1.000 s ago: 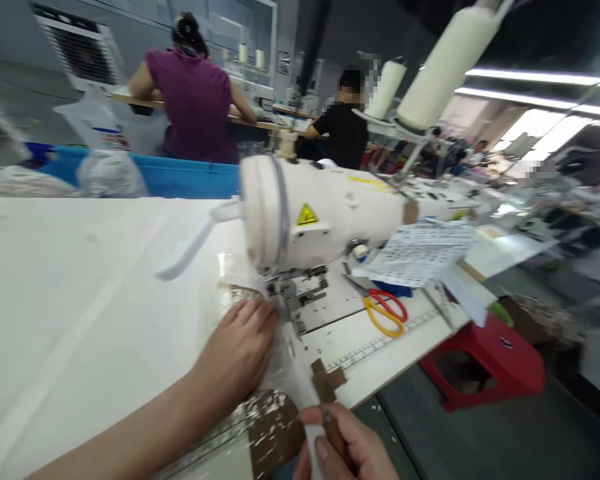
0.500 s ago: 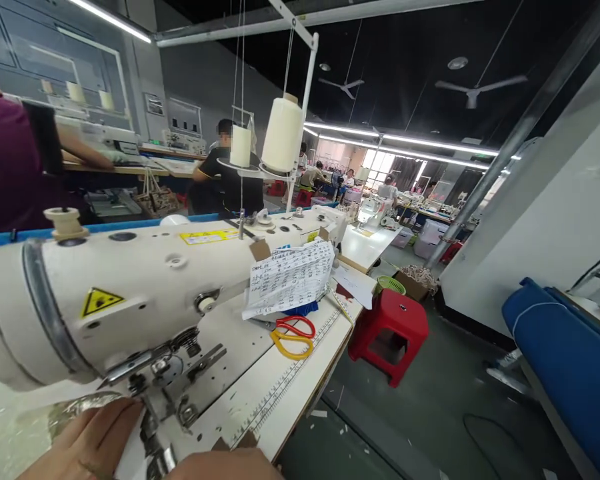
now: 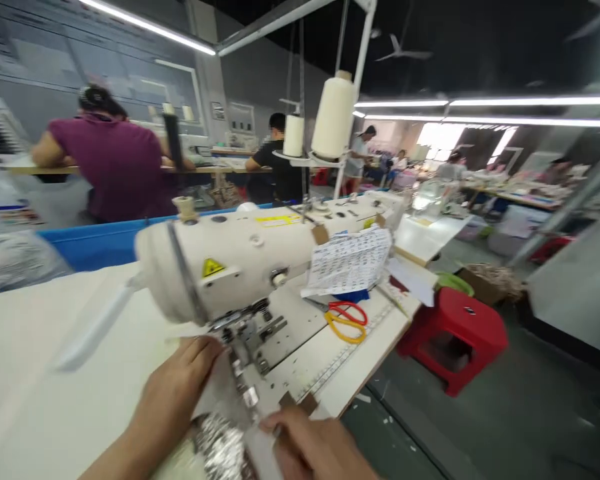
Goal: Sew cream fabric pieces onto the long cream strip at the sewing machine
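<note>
A cream sewing machine [image 3: 240,257] stands on a white table. My left hand [image 3: 183,373] is beside its needle area, fingers bent and pressed together on a pale, thin fabric [image 3: 220,393]. Nearer to me, my right hand [image 3: 315,440] pinches the fabric's edge between thumb and fingers, just below a metal guide [image 3: 247,390]. Shiny silver, sequin-like material [image 3: 223,447] lies between my two wrists, partly cut off by the frame's bottom. Scissors with red and yellow handles [image 3: 347,323] lie on the machine bed, away from both hands.
A handwritten paper [image 3: 350,260] hangs against the machine. Large cream thread cones [image 3: 334,117] stand behind it. To the right of the table is a red stool [image 3: 453,340]. Co-workers sit beyond, one in a purple top [image 3: 113,160]. A plastic-wrapped bundle [image 3: 17,260] lies left.
The view has swung left, so the machine sits further right in it. My right hand has come more fully into view, its pinch on the fabric now showing. Silver material now shows between the hands.
</note>
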`<state>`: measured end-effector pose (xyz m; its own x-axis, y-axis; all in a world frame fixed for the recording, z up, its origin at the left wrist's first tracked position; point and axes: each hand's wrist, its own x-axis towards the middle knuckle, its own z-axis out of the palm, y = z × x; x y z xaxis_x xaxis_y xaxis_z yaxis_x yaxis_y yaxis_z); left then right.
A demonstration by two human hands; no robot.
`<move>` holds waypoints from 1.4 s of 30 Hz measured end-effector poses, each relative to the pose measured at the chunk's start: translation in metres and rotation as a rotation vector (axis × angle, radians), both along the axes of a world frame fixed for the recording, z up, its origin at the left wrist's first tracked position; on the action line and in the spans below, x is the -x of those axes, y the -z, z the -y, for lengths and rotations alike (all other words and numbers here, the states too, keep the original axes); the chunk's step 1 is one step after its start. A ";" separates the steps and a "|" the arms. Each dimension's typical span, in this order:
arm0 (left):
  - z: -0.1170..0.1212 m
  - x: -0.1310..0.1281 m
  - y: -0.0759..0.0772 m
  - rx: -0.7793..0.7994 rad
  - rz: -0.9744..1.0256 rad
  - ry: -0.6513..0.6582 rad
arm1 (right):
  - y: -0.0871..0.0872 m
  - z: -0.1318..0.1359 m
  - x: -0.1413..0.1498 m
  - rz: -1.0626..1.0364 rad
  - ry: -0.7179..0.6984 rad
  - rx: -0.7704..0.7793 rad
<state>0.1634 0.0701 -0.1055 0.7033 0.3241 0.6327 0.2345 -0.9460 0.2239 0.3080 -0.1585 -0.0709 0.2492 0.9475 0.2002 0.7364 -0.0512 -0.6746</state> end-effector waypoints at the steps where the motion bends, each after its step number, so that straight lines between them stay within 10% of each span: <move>1: 0.002 -0.001 -0.005 0.034 -0.025 -0.013 | -0.002 0.000 -0.001 0.070 -0.017 0.003; 19: 0.006 -0.008 -0.020 0.340 0.005 -0.025 | 0.020 -0.060 0.002 0.306 0.050 -0.169; 42: 0.008 -0.009 -0.014 0.240 -0.019 -0.027 | 0.021 -0.061 0.004 0.389 0.037 -0.151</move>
<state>0.1723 0.0621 -0.0915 0.7034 0.4827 0.5218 0.2657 -0.8594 0.4368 0.3043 -0.0977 -0.0920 0.1606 0.8921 0.4223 0.9372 -0.0036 -0.3488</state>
